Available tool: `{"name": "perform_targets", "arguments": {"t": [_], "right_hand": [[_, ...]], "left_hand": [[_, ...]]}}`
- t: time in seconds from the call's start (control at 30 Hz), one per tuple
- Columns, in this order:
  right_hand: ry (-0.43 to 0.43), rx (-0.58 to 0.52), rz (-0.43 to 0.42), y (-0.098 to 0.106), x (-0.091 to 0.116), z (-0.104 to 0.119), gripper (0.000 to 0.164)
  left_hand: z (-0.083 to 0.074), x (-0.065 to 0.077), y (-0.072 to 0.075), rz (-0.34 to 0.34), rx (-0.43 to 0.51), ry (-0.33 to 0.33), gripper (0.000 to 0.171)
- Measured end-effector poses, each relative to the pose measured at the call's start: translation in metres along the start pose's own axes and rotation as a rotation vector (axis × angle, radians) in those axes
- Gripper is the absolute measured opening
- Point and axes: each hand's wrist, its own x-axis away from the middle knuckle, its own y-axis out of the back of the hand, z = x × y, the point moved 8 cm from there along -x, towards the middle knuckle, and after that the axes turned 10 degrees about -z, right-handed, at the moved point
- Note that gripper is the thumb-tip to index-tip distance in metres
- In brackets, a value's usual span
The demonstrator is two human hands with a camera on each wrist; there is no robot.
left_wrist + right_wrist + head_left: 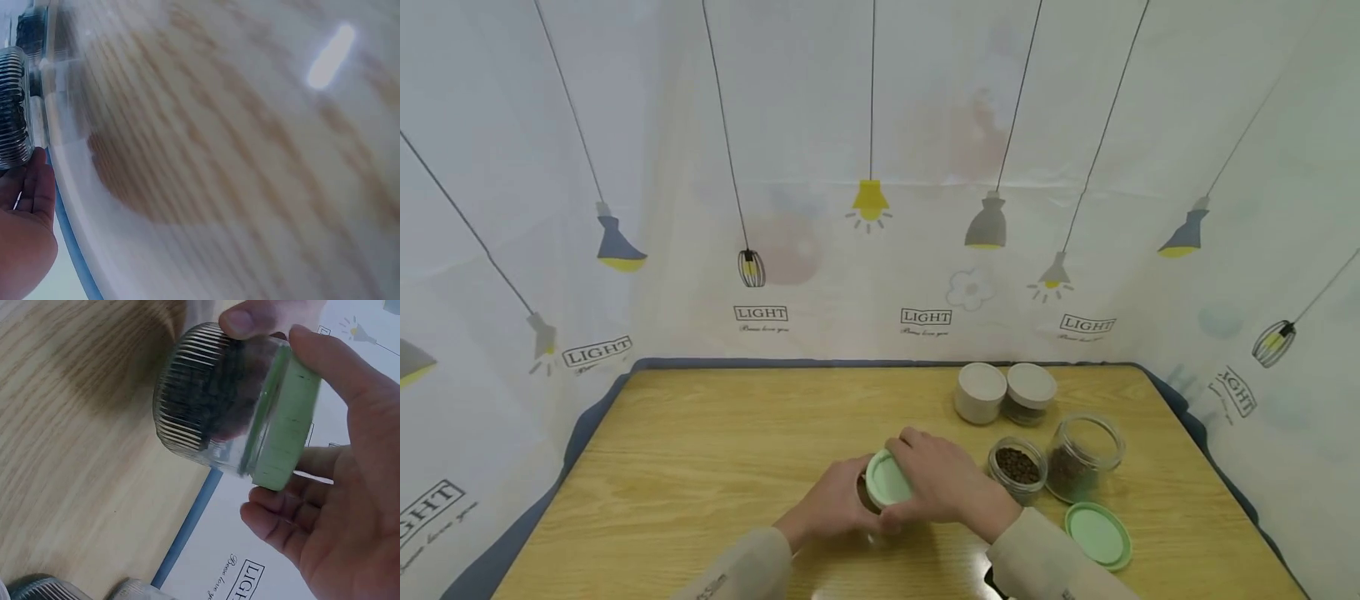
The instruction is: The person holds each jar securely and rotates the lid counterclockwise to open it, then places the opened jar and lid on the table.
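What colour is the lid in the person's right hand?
Light green; the lid shows best in the right wrist view, side-on.

The clear round jar [187, 394] looks like glossy ribbed glass, its pale green round lid [289, 419] smooth plastic; the yellowish wood-grained rectangular surface [722, 433] gleams.

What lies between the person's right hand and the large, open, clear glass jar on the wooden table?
A smaller round, open glass jar of dark brown beans stands between the right hand and the large jar; the head view shows it.
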Motion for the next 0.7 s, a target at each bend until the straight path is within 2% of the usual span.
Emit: {"name": "perform_targets", "arguments": {"t": [0.23,0.43,0.53,0.7], "right_hand": [[0.038,-0.069,0.080,0.005,0.003,-0.003,0.089],[0.025,-0.099,0.123,0.009,0.007,-0.004,0.092],[-0.007,-0.071,0.084,0.011,0.008,-0.005,0.096],[-0.103,0.116,-0.028,0.018,0.008,-0.007,0.084]], "left_hand": [[-0.002,-0.002,-0.005,0.040,0.042,0.030,0.083],[-0.002,-0.004,-0.009,0.047,0.025,0.028,0.084],[-0.002,-0.006,-0.008,0.031,0.003,0.026,0.086],[-0.002,-0.007,-0.009,0.027,0.012,0.031,0.084]]}}
